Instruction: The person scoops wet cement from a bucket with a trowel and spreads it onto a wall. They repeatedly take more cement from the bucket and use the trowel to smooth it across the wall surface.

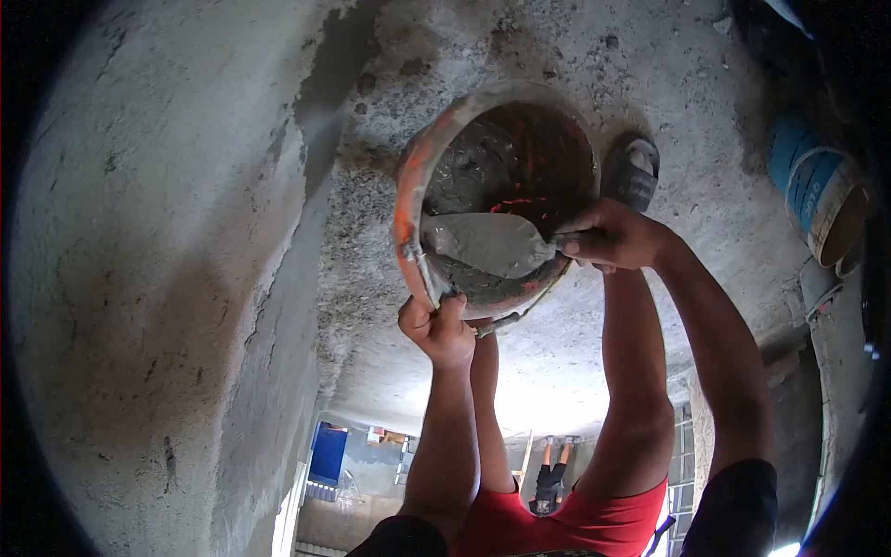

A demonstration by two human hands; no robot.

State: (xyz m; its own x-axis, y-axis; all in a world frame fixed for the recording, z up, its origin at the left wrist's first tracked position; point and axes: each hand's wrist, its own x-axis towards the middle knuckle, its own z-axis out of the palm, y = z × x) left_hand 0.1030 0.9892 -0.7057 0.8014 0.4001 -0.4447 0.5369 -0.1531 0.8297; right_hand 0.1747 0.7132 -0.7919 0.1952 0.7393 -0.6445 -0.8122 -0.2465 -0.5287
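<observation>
An orange bucket [406,204] caked with grey stands on the concrete floor, its mouth turned up toward me. Wet grey mortar [469,167] lies inside, heaped toward the far left. My left hand [440,330] is closed on the near left side of the bucket, at the rim where the wire handle runs. In my right hand [614,238] is the handle of a trowel [492,243]. Its blade, coated with mortar, points left across the near part of the bucket's mouth.
A rough plastered wall [139,278] rises close on the left. A dark sandal [635,172] is just right of the bucket. Farther right lies a blue and white pail [817,190] on its side. Another person [550,478] is in the background.
</observation>
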